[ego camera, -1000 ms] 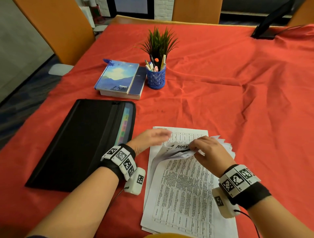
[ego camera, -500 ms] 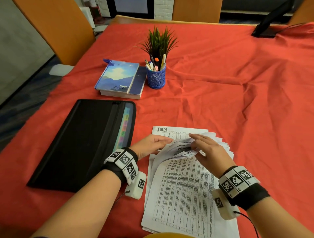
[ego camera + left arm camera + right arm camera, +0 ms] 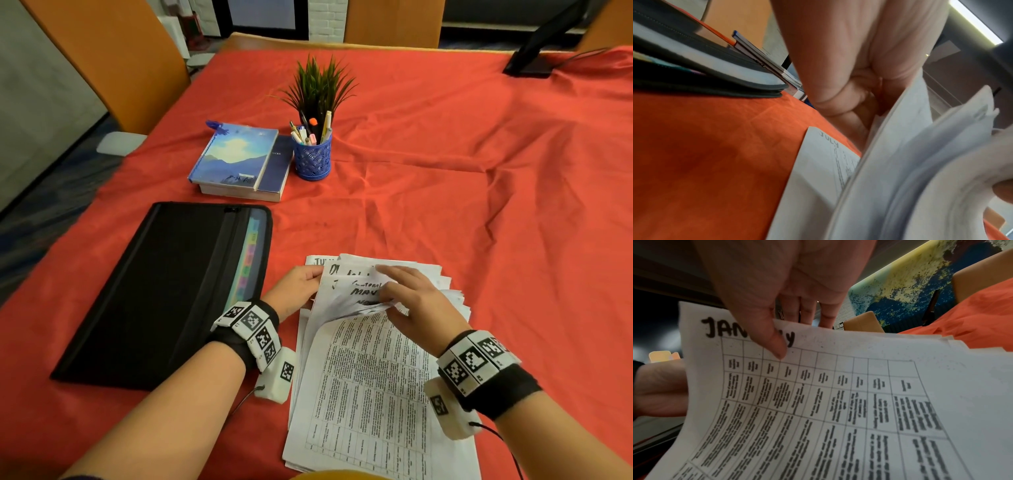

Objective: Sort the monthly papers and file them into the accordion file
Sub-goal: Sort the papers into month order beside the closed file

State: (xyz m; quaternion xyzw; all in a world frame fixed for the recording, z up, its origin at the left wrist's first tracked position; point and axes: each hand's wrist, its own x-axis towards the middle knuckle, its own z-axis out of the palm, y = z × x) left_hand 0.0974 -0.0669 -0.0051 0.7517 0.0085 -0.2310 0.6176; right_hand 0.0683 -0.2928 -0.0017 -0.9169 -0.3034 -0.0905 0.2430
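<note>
A stack of printed monthly papers (image 3: pixel 370 377) lies on the red cloth in front of me, its top ends lifted and fanned so that handwritten headings show. My left hand (image 3: pixel 301 284) curls its fingers round the left edge of the lifted sheets (image 3: pixel 890 154). Beneath them a sheet headed JULY (image 3: pixel 824 155) lies flat. My right hand (image 3: pixel 411 301) pinches the sheet tops, its thumb (image 3: pixel 774 340) on the JANUARY sheet (image 3: pixel 818 402) and its fingers behind. The black accordion file (image 3: pixel 164 291) lies flat to the left, showing coloured tabs (image 3: pixel 248 260) along its open edge.
Two stacked books (image 3: pixel 239 161), a blue pen cup (image 3: pixel 312 157) and a small green plant (image 3: pixel 318 85) stand behind the file. Orange chairs (image 3: pixel 113 61) line the left and far sides. A black stand (image 3: pixel 537 48) sits far right. Wrinkled red cloth (image 3: pixel 479 205) spreads to the right.
The right hand has fanned the sheet tops further, so more headings show. The left hand has drawn back from on top of the papers to their left edge.
</note>
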